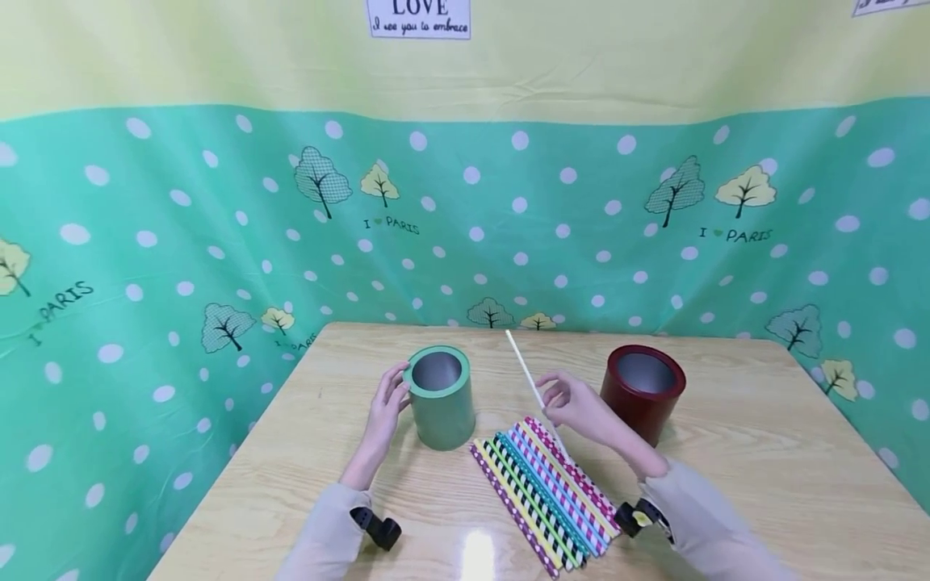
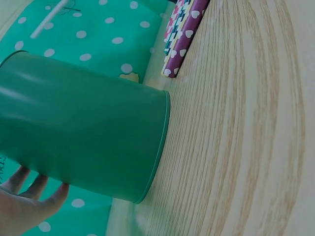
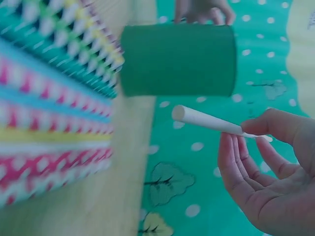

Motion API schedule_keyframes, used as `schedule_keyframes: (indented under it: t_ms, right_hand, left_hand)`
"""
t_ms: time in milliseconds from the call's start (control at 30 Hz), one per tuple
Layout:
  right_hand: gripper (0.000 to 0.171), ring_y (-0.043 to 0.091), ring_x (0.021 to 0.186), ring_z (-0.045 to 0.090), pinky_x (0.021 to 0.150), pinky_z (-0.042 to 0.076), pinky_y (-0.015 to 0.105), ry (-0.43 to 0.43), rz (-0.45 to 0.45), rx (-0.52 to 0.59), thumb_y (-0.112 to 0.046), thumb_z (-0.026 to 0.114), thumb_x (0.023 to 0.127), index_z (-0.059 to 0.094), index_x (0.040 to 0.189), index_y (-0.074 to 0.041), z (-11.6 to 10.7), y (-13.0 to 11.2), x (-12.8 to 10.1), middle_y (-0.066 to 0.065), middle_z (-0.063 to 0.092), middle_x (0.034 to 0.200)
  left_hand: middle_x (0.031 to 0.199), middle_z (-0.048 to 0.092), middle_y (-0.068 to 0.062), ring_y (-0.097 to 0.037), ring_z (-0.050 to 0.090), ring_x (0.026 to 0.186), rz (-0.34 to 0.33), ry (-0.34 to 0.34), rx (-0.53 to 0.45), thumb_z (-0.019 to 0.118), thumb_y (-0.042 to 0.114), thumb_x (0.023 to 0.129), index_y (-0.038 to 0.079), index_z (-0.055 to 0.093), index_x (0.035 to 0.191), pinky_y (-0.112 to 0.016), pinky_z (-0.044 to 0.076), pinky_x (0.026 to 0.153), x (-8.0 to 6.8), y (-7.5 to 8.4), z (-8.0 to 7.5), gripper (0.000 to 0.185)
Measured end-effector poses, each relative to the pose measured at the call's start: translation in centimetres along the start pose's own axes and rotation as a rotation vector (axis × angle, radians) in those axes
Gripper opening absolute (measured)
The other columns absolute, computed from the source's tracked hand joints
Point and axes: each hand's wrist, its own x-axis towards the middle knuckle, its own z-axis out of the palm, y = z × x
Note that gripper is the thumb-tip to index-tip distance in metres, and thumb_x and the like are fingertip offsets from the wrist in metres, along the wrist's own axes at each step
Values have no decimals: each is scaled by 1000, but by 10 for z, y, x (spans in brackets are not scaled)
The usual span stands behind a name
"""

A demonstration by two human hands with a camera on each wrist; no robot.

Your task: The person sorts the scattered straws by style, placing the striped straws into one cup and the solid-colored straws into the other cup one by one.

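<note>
My right hand (image 1: 574, 403) pinches a plain white paper straw (image 1: 521, 361) between thumb and fingertips. The straw slants up and left above a flat row of patterned paper straws (image 1: 541, 492); in the right wrist view, one end of the white straw (image 3: 204, 119) points toward the green canister. This green canister (image 1: 445, 415) stands upright with its round mouth open at the top. At its left side, near the rim, my left hand (image 1: 388, 403) rests its fingertips, with relaxed fingers (image 2: 54, 199) against the wall in the left wrist view.
Just behind and right of my right hand stands a dark red canister (image 1: 643, 395), its mouth facing up. Everything is on a light wooden table (image 1: 770, 452). A green and yellow printed cloth (image 1: 523, 218) hangs around the table's back and sides.
</note>
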Motion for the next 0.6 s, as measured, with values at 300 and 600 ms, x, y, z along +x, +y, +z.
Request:
schedule_keyframes:
  t_ms: [300, 600]
  right_hand:
    - [41, 20, 73, 55, 61, 51, 31, 71, -32, 158, 6, 55, 75, 46, 115, 5, 13, -25, 18, 19, 54, 88]
    - [35, 20, 79, 55, 67, 51, 29, 177, -64, 217, 7, 53, 77, 48, 111, 7, 21, -49, 34, 17, 55, 91]
  left_hand:
    - [134, 34, -21, -33, 34, 121, -4, 1, -8, 37, 10, 94, 2, 33, 131, -50, 32, 93, -5, 17, 7, 38]
    - [133, 37, -16, -22, 39, 117, -3, 42, 11, 38, 16, 95, 6, 35, 131, -44, 35, 92, -1, 1, 5, 38]
